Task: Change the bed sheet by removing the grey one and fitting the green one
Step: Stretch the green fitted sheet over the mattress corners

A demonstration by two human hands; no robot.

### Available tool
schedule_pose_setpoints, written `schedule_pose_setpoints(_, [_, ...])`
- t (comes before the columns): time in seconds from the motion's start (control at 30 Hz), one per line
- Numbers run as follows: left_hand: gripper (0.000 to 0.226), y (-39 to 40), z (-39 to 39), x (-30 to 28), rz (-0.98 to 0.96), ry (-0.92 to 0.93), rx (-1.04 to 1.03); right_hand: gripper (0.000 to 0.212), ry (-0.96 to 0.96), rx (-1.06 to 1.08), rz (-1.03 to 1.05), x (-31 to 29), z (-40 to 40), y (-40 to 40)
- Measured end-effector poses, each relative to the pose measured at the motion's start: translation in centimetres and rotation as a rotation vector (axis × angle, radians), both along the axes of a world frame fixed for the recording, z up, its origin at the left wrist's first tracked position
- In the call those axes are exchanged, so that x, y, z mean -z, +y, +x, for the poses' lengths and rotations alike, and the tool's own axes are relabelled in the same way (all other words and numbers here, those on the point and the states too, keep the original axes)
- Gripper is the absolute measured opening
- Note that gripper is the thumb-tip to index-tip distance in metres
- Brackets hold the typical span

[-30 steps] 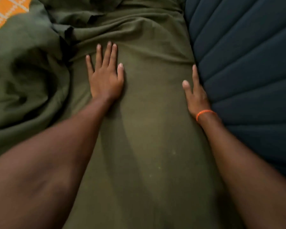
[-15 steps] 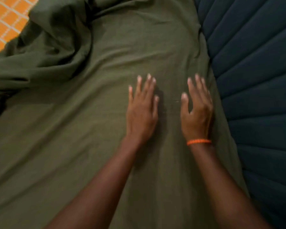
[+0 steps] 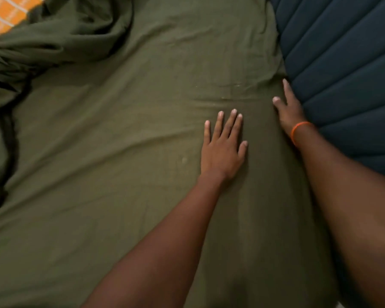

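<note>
Olive-green cotton bed sheet (image 3: 120,174) covers the mattress; slack bunches far left. Right hand (image 3: 291,110), fingers straight, works its edge against the dark quilted headboard (image 3: 342,74). Left hand (image 3: 222,150) presses flat just beside.

My right hand (image 3: 290,110) now sits at the edge of the green sheet (image 3: 111,174), fingers slipped down against the dark blue quilted panel (image 3: 342,81), where half a second ago it lay flat on the sheet just beside my left. My left hand (image 3: 223,150) now presses flat with the two hands apart (a second ago they were also spread). The bunched fold (image 3: 60,38) of sheet at upper left spreads wider across the view.
</note>
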State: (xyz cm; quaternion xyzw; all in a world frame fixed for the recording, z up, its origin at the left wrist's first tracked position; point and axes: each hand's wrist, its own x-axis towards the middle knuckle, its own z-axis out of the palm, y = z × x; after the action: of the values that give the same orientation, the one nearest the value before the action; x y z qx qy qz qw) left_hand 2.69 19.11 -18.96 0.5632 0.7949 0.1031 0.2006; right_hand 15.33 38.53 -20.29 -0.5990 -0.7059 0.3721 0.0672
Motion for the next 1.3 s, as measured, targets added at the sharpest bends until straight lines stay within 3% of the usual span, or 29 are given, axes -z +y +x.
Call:
schedule_pose_setpoints(0.07, [0.067,-0.8,-0.2,-1.1,0.008,-0.031,-0.048,0.064,-0.100,-0.052,0.012,-1.5,-0.9,-0.5])
schedule_pose_setpoints(0.17, [0.061,-4.5,1.9,-3.0,0.084,-0.062,-0.133,0.062,-0.200,-0.036,0.203,-3.5,-0.9,-7.4])
schedule_pose_setpoints(0.27, [0.059,-9.7,6.2,-3.7,0.104,-0.165,-0.074,0.058,-0.133,0.183,0.270,-4.1,3.2,-18.1])
schedule_pose_setpoints(0.33, [0.058,-12.8,9.2,-4.2,0.092,-0.226,-0.017,0.055,-0.205,0.322,0.279,-4.9,7.2,-24.2])
schedule_pose_setpoints(0.4, [0.058,-15.6,12.0,-4.7,0.063,-0.277,0.033,0.050,-0.283,0.329,0.253,-5.5,10.2,-27.5])
schedule_pose_setpoints(0.47, [0.061,-17.8,14.0,-5.1,0.009,-0.302,0.062,0.054,-0.303,0.332,0.157,-5.8,11.3,-27.8])
schedule_pose_setpoints(0.63, [0.072,-18.8,14.7,-4.2,-0.038,-0.236,0.083,0.109,-0.335,0.371,-0.116,-5.1,9.4,-23.6])
schedule_pose_setpoints(0.87, [0.076,-18.5,15.4,-3.6,-0.080,-0.254,0.147,0.115,-0.214,0.270,-0.074,-4.4,13.3,-24.3])
schedule_pose_setpoints(1.0, [0.081,-17.5,15.0,-3.5,-0.136,-0.327,0.165,0.124,-0.168,0.209,-0.212,-5.3,14.4,-22.2])
schedule_pose_setpoints(1.13, [0.076,-18.1,13.2,-4.3,-0.092,-0.338,0.219,0.111,-0.180,0.040,-0.224,-7.8,17.2,-21.5])
schedule_pose_setpoints(1.2, [0.067,-20.3,11.3,-4.3,-0.032,-0.296,0.165,0.090,-0.262,-0.007,-0.032,-7.8,16.6,-23.2])
schedule_pose_setpoints(1.3, [0.060,-26.1,7.7,-4.3,0.019,-0.238,0.070,0.065,-0.239,0.051,0.279,-7.0,12.6,-30.7])
